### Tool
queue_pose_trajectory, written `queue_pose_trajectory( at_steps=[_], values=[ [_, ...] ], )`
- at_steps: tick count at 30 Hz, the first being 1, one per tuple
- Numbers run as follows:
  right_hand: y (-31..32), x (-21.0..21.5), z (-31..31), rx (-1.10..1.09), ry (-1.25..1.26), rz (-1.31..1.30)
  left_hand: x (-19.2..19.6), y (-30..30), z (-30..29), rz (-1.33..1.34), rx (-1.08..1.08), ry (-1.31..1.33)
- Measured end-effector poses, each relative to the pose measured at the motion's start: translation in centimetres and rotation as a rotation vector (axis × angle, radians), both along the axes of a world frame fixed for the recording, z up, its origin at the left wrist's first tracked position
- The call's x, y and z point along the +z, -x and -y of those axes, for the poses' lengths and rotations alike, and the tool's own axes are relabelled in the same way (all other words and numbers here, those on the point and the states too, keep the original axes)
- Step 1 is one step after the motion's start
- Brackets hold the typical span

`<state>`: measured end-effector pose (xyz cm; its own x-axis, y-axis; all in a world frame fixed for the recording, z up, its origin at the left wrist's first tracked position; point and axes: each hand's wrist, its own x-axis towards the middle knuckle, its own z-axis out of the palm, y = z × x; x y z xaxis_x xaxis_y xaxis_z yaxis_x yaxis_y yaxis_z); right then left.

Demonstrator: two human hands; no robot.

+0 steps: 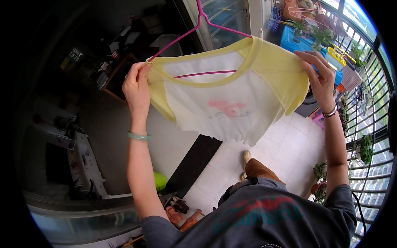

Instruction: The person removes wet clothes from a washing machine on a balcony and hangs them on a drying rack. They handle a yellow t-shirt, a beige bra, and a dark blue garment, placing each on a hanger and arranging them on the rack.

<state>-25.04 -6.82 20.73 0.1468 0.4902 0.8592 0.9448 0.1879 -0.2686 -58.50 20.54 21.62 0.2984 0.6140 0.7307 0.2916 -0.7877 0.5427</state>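
A white T-shirt (215, 103) with yellow sleeves and a yellow neckband hangs in front of me on a pink hanger (175, 42). The hanger's lower bar shows through the wide neck opening, and its hook runs out of the top of the view. With fingers and thumb closed, my left hand (137, 84) pinches the shirt's left shoulder beside the hanger's end. My right hand (320, 78) grips the yellow sleeve on the right between thumb and fingers. A faded pink print marks the shirt's front, and its lower hem hangs loose.
Barred railings (368, 103) with potted plants (364, 149) line the right side. A blue cabinet (295, 41) at the back right carries plants and a yellow basket (336, 58). Shoes (178, 204) and a green ball (160, 181) lie at the lower left, near a dark threshold strip (198, 159).
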Motion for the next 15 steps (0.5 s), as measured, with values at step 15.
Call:
queue_pose_trajectory(
  at_steps=[15],
  values=[
    [4.1,3.4,-20.3,0.391,0.316,-0.046,-1.5,6.3,-12.3,0.079,-0.127,0.286]
  ],
)
